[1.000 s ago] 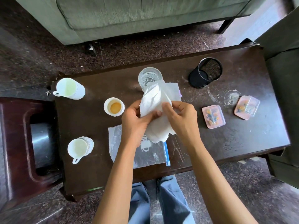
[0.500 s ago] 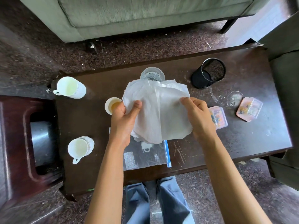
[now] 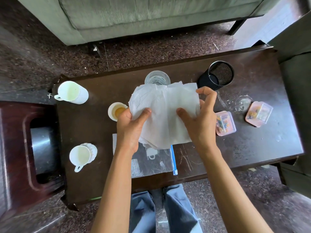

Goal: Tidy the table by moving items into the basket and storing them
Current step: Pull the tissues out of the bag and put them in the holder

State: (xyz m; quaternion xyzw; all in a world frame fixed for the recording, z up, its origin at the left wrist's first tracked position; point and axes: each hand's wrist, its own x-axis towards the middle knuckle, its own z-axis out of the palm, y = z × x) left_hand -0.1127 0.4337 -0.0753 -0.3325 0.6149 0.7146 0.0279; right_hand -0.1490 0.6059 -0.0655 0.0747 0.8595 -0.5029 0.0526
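Both my left hand (image 3: 130, 130) and right hand (image 3: 200, 121) grip the white tissue (image 3: 165, 108), fingers (image 3: 207, 93) pinching it, just in front of the glass (image 3: 157, 78). Hard pull may tear it or knock the glass.

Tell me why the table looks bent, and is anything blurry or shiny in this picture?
Head view: the wide-angle lens bows the edges of the table and the sofa; towards its left edge the wooden stand is smeared by blur; daylight puts a sheen on the tabletop and the zip bag; the left hand, right hand and tissue look sharp.
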